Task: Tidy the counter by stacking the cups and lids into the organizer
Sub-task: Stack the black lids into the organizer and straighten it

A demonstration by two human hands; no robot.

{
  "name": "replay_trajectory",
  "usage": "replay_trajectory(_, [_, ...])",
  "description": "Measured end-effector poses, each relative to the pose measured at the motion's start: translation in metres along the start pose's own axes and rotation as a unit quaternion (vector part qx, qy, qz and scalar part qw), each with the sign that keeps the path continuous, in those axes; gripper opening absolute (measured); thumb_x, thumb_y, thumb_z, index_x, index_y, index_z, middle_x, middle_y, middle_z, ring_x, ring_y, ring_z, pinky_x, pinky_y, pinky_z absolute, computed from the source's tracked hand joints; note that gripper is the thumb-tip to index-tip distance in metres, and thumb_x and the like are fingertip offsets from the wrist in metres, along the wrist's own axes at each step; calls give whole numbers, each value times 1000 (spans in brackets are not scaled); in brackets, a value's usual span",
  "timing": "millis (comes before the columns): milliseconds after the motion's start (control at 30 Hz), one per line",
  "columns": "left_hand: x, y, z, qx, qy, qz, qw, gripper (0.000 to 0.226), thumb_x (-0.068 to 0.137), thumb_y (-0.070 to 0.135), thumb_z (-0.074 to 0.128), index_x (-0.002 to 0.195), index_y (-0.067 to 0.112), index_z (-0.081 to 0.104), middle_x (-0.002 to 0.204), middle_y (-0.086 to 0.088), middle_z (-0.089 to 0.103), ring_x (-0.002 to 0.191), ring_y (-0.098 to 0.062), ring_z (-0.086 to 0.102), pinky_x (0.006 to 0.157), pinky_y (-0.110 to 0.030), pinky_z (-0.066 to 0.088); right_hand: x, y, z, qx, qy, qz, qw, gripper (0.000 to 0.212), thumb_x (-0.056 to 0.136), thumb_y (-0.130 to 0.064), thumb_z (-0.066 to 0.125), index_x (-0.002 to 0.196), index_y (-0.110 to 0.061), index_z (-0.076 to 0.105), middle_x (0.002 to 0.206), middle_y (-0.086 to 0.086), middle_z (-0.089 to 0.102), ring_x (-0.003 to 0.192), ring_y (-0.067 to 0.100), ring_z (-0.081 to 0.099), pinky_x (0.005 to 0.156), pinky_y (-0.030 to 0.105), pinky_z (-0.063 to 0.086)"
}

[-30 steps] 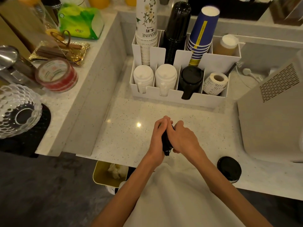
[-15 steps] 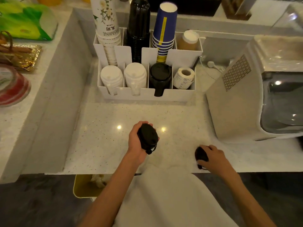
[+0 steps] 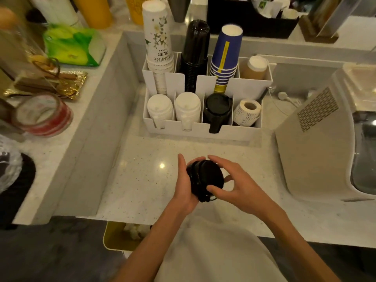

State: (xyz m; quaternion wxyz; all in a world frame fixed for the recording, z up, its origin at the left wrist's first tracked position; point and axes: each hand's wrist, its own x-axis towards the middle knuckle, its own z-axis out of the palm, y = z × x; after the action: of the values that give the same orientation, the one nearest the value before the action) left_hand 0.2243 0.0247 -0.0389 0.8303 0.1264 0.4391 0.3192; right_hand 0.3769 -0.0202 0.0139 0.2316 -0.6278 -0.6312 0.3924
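A small stack of black lids (image 3: pixel 205 180) sits between both hands above the counter. My left hand (image 3: pixel 184 186) grips it from the left; my right hand (image 3: pixel 234 184) presses a lid against the stack's right face. Behind stands the white organizer (image 3: pixel 203 133). Its back row holds a white jasmine cup stack (image 3: pixel 157 49), a black cup stack (image 3: pixel 195 55), a blue cup stack (image 3: pixel 225 58) and a brown cup (image 3: pixel 254 68). In its front row are two white lid stacks (image 3: pixel 173 107), a black lid stack (image 3: pixel 217 110) and a label roll (image 3: pixel 246 111).
A beige machine (image 3: pixel 317 143) stands at the right on the speckled counter (image 3: pixel 142 180). A raised ledge at the left carries a tape roll (image 3: pixel 42 115), a gold tray (image 3: pixel 50 84) and a green tissue pack (image 3: pixel 73 45). Below the counter edge sits a yellow bin (image 3: pixel 120 237).
My right hand picked a black lid off the counter's front right and brought it to the stack in my left hand. The view has shifted back to the left.
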Motion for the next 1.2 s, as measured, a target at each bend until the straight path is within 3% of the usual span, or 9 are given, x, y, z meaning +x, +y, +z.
replay_trajectory(100, [-5,7,0,1,3,-2,1000,87,67,90,40,113,23,71,115,-14,71,105,-32,68,80,-45,58,12,-12,5,-8,-18,-26,999,68,82,-37,73,135,-53,34,134,-35,40,122,-3,37,98,19,43])
replay_trajectory(200, [-8,13,-3,-6,6,1,1000,86,65,91,42,113,25,71,117,-15,70,108,-35,66,83,-46,56,18,-13,1,5,-36,-20,999,75,80,-36,76,140,-51,33,142,-24,41,125,1,40,100,23,45])
replay_trajectory(433, [-8,15,3,19,12,11,1000,73,75,82,47,113,24,70,118,-15,69,109,-36,65,92,-56,53,21,-4,-2,2,-74,-2,997,74,79,-41,76,135,-60,31,144,-21,40,123,8,47,99,26,49])
replay_trajectory(600, [-13,12,10,15,-8,30,999,57,84,65,56,111,18,71,114,-15,70,106,-34,67,87,-50,56,17,-5,1,-4,-48,-27,998,60,82,-50,68,131,-61,35,122,-48,37,118,-9,40,93,15,44])
replay_trajectory(833, [-19,10,13,56,12,79,995,47,86,51,62,116,15,66,115,-17,68,109,-35,65,86,-48,56,13,-13,3,42,-36,-27,998,64,82,-38,73,137,-44,42,138,-23,46,126,4,43,102,31,48])
replay_trajectory(1000, [-26,15,19,173,-11,190,966,39,80,40,64,115,26,56,113,-5,60,104,-22,62,78,-35,58,10,-11,-1,155,-51,-32,986,68,82,-20,76,137,-47,45,141,-25,45,131,-1,43,106,19,41])
replay_trajectory(1200, [-29,20,30,277,-37,264,923,32,86,39,56,115,42,41,111,7,53,96,-12,62,69,-21,55,5,-9,-9,185,-51,-44,980,71,80,-32,73,143,-45,41,149,-27,38,137,-2,37,111,24,36])
